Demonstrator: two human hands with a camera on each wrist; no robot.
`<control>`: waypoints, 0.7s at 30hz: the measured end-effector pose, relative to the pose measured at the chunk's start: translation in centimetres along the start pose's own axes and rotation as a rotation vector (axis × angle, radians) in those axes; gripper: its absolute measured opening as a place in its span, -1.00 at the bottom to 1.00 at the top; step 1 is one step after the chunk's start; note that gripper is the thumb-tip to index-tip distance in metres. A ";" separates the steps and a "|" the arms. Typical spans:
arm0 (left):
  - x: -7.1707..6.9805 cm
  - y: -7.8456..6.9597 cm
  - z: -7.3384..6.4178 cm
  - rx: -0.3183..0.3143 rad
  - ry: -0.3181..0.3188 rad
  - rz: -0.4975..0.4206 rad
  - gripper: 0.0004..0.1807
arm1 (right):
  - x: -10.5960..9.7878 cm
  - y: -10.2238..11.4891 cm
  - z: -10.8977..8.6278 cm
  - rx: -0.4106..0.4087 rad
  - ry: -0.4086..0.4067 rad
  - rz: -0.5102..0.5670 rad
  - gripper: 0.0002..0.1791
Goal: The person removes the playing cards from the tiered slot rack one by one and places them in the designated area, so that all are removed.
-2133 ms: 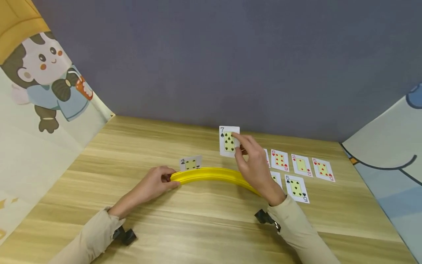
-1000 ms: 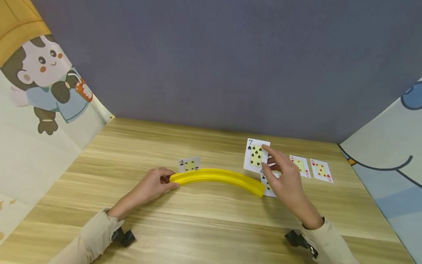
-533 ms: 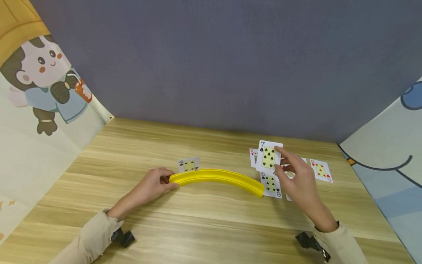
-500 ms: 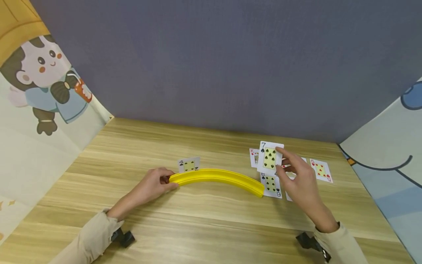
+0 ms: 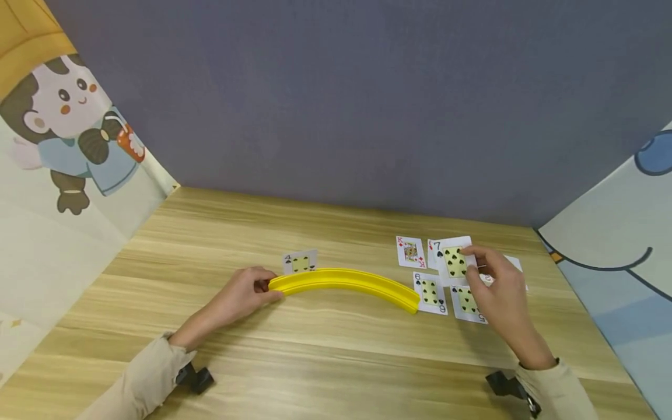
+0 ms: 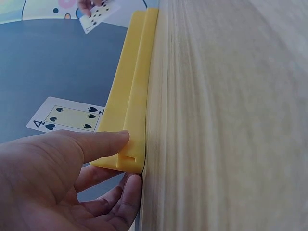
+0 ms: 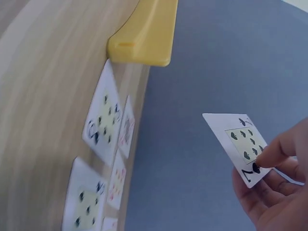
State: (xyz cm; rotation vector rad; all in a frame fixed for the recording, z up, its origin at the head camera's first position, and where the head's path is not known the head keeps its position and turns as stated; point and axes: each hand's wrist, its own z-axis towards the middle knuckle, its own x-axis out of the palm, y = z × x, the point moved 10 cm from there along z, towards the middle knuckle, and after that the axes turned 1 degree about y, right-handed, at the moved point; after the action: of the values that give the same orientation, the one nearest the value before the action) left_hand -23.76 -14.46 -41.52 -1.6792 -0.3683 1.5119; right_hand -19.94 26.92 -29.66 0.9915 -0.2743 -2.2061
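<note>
My left hand [image 5: 247, 291] grips the left end of a curved yellow card holder [image 5: 336, 279], thumb on its front side. A four of spades [image 5: 300, 262] stands upright in the holder near that hand; its lower edge is hidden in the slot. Over the face-up cards at the right, my right hand [image 5: 499, 289] pinches a seven of spades [image 5: 454, 256] by its right edge, thumb on the face. In the right wrist view this seven of spades [image 7: 243, 144] is held up off the table, well apart from the cards lying there.
A six of spades [image 5: 430, 293] lies by the holder's right end, beside a five of spades [image 5: 466, 302]. Behind them, a king of diamonds [image 5: 411, 252] begins a row of red cards partly covered by my hand. A grey wall [image 5: 336, 116] bounds the wooden table [image 5: 315, 361].
My right hand has carried the seven of spades rightward and somewhat lower, from above the holder to over the laid-out cards. My left hand, the holder and the four stay put.
</note>
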 end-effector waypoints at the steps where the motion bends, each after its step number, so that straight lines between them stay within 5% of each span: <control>1: 0.0 0.0 0.0 -0.003 0.000 -0.003 -0.68 | -0.1 -0.3 0.0 0.009 0.003 -0.010 -0.66; 8: 0.0 -0.1 0.4 -0.006 -0.004 0.002 -0.67 | -1.0 -2.9 -0.4 0.090 0.021 -0.037 -0.74; 14: 0.1 -0.3 0.6 -0.001 -0.011 -0.005 -0.68 | -1.9 -4.0 0.1 0.069 0.055 -0.070 -0.75; 21: 0.1 -0.5 0.7 -0.004 -0.024 -0.002 -0.69 | -2.0 -6.0 0.6 0.091 0.181 -0.128 -0.76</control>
State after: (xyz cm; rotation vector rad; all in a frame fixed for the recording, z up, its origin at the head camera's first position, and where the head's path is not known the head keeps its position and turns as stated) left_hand -24.24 -13.84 -41.21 -1.6649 -0.3858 1.5316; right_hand -22.47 32.68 -30.80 1.2826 -0.2352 -2.2150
